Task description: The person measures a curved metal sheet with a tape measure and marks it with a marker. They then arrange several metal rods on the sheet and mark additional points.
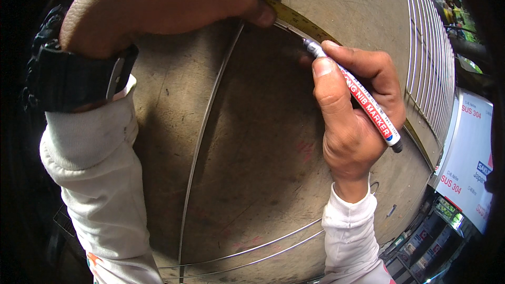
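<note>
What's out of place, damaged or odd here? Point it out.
Nothing looks spilled or broken. Only faint reddish smudges stand out on the brown tabletop, left of the right hand; they look like stray marks on an otherwise brown, scuffed surface.

A broad brown counter (pixel 342 0) with a worn, scuffed surface, faint reddish smudges and scratches fills most of the view, its edges bent by the lens. Strong light brightens its upper and right parts, while a wide, soft-edged dark shadow (pixel 252 126) covers the middle. Beyond the right edge stands a flat white panel (pixel 471 150) with red and blue print; above it, bright green patches (pixel 471 66) show between dark shapes.
</note>
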A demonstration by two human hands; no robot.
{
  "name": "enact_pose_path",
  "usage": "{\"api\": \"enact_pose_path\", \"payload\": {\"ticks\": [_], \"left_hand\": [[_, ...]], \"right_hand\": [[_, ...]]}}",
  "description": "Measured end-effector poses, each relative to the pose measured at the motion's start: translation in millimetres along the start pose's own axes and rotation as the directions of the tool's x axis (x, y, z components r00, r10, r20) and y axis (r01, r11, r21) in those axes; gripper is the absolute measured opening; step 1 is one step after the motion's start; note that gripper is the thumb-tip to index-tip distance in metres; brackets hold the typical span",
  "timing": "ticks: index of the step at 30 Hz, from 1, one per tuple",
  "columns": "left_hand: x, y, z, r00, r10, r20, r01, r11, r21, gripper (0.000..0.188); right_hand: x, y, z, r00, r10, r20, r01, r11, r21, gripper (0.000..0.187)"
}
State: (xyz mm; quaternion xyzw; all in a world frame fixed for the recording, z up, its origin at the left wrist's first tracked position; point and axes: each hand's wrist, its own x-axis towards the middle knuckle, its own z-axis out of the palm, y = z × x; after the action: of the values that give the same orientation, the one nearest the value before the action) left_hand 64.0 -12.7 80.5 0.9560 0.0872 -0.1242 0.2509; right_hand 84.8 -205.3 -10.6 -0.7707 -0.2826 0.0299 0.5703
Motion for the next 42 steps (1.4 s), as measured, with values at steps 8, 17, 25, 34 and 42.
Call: {"api": "enact_pose_path", "payload": {"ticks": [8,17,25,34,42], "left_hand": [[-0.6,-3.1,9.3,0.998,0.022,-0.061,-0.016,0.995,0.1,0.019],[32.1,-57.6,26.4,0.93,0.33,-0.161,-0.353,0.924,-0.149,0.022],[33.6,-60.1,-0.5,0.95,0.3,0.088,-0.291,0.951,-0.101,0.027],[55.1,-37.8,7.5,0.892,0.333,0.305,-0.294,0.941,-0.167,0.035],[54.0,-55.2,-9.6,0.891,0.282,0.355,-0.234,0.957,-0.173,0.04]], "right_hand": [[0.3,2.1,5.1,0.999,0.013,-0.032,-0.013,0.999,0.029,0.013],[-2.7,-14.0,-14.0,0.988,0.126,-0.093,-0.095,0.956,0.279,0.015],[-173.9,-67.7,-182.4,0.951,0.282,-0.126,-0.303,0.93,-0.206,0.017],[-564.3,-212.7,-374.3,0.469,0.579,-0.666,-0.882,0.282,-0.376,0.008],[-817.1,-281.3,-336.8,-0.015,0.79,-0.613,-0.994,-0.077,-0.075,0.008]]}}
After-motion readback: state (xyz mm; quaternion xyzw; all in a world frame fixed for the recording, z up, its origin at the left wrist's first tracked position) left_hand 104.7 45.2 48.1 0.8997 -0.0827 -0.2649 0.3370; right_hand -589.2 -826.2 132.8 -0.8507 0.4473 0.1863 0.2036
